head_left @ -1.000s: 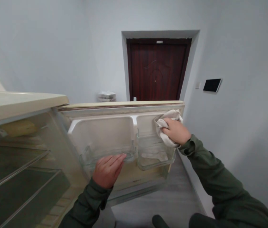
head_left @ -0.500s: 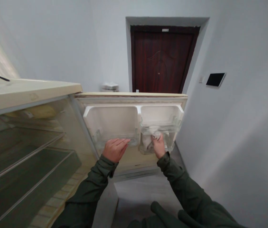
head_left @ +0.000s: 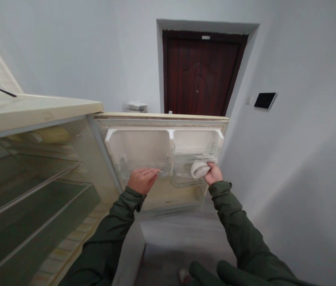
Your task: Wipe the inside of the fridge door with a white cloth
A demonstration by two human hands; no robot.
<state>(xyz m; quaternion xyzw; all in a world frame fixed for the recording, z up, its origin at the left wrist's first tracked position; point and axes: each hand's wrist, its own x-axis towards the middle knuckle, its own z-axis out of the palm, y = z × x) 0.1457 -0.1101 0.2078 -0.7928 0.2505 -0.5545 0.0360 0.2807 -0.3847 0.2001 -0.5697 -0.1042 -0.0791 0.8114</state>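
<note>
Inside the open fridge door (head_left: pixel 162 121), the right hand (head_left: pixel 214 174) grips a cloth (head_left: pixel 199 169) against the clear bin (head_left: pixel 190 176), the left hand (head_left: pixel 141 180) lies flat beside it; hard rubbing may unseat the bin.

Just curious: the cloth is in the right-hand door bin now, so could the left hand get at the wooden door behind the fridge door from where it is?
Probably not: the left hand rests on the left bin, and the open fridge door stands between it and the wooden door.

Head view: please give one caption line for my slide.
Right hand presses a white cloth against a clear fridge-door bin; left hand steadies the neighbouring bin.
</note>
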